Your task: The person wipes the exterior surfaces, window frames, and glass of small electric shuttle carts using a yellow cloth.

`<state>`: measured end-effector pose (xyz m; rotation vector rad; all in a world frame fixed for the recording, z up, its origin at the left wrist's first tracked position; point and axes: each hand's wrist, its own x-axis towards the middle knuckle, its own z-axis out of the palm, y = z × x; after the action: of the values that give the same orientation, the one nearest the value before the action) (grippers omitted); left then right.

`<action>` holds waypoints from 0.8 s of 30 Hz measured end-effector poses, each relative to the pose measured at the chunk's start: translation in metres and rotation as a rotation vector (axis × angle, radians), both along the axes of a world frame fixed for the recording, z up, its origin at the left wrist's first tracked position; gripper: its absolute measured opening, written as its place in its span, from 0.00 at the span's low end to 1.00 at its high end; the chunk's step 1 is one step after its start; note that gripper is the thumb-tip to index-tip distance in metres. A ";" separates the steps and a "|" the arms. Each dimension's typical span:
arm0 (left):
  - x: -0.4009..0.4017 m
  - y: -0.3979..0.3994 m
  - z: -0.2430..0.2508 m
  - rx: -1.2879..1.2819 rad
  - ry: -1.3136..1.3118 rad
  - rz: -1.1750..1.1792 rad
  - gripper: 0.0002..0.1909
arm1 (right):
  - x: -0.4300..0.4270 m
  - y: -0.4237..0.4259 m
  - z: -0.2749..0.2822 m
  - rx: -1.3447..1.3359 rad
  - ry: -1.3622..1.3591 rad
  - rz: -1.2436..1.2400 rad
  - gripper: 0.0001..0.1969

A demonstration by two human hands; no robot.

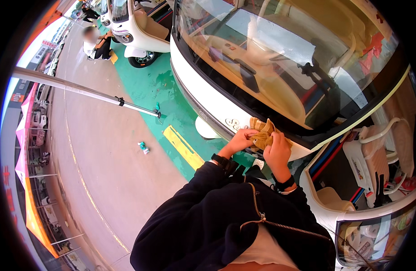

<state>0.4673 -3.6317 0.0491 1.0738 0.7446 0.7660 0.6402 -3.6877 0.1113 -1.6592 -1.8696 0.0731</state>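
Both of my hands hold a crumpled brown cloth (262, 138) in front of my chest. My left hand (241, 140) pinches its left side, while my right hand (278, 152) grips the right side with bent fingers. Behind the cloth stands the white front panel (194, 81) of a small enclosed vehicle, with dark lettering partly covered by the cloth. Whether the cloth touches the panel I cannot tell. Above it curves the vehicle's large windshield (241, 67), edged in black, with a beige dashboard showing through the glass.
A metal canopy pole (92, 88) slants in from the left. Crumpled litter (143, 147) lies on the pavement near a yellow painted strip (183, 147). Farther off, a person (94, 44) crouches beside another white vehicle (140, 30). A further vehicle (321, 200) stands close on my right.
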 end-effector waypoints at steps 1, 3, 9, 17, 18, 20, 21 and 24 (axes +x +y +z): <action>-0.003 0.002 0.002 0.003 0.014 -0.053 0.22 | 0.000 -0.001 0.002 -0.041 -0.011 -0.022 0.19; -0.004 0.004 0.003 0.002 0.007 -0.061 0.22 | 0.001 0.001 0.007 -0.090 0.018 0.001 0.18; -0.018 0.005 0.063 0.159 0.134 0.009 0.19 | 0.026 0.019 0.053 -0.120 0.655 0.170 0.17; 0.025 0.045 0.122 0.509 0.400 0.514 0.19 | 0.008 0.051 0.066 0.172 -0.228 0.021 0.27; 0.036 0.049 0.117 0.836 0.579 0.666 0.19 | 0.009 0.052 0.056 0.066 -0.219 0.050 0.28; 0.048 0.054 0.087 1.153 0.726 0.666 0.20 | 0.004 0.055 0.042 0.068 -0.212 0.047 0.27; 0.049 0.055 0.066 1.232 0.811 0.682 0.21 | 0.002 0.056 0.034 0.058 -0.207 0.045 0.27; 0.041 0.058 0.059 1.285 0.768 0.658 0.21 | -0.001 0.053 0.027 0.051 -0.235 0.028 0.28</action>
<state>0.5082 -3.5733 0.1078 2.4172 1.3320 1.5004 0.6392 -3.6348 0.1383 -1.6657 -2.0495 -0.1638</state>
